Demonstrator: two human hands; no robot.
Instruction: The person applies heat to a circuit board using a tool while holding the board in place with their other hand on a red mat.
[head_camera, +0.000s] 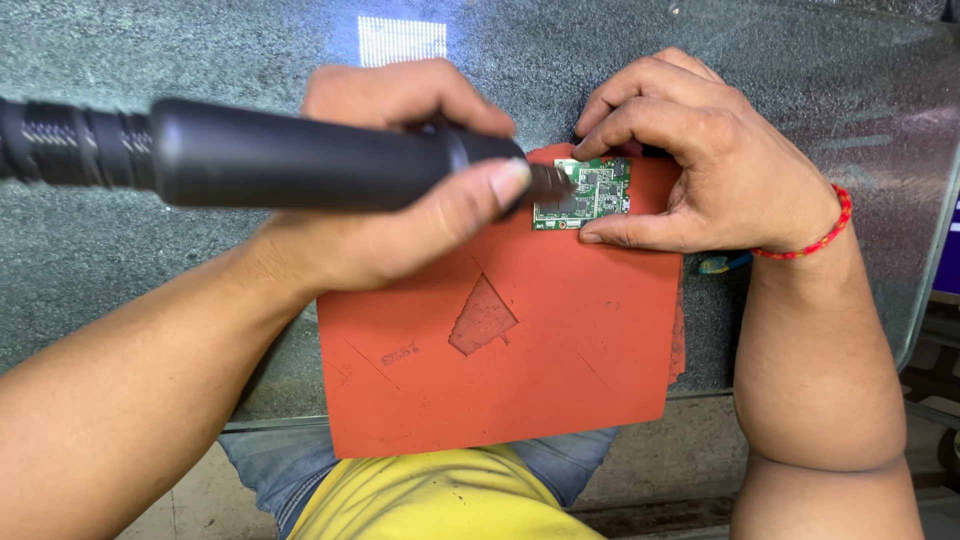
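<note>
Orange-red and worn, a square silicone work mat (500, 350) lies on the grey speckled glass tabletop (150, 270), its near edge over the person's yellow shirt (440, 500). A torn, paler patch shows below the left thumb. The left hand (390, 190) wraps a thick black cylindrical hot-air tool handle (300, 165), thumb along its near side and fingers curled over the far side; the metal nozzle (550, 182) pokes out just past the thumb tip. Touching that tip's reach sits a small green rectangular circuit board (583, 193), at the mat's far edge. The right hand (700, 160), with a red bead bracelet (825, 235) at the wrist, pins the board between thumb below and bent fingers above.
</note>
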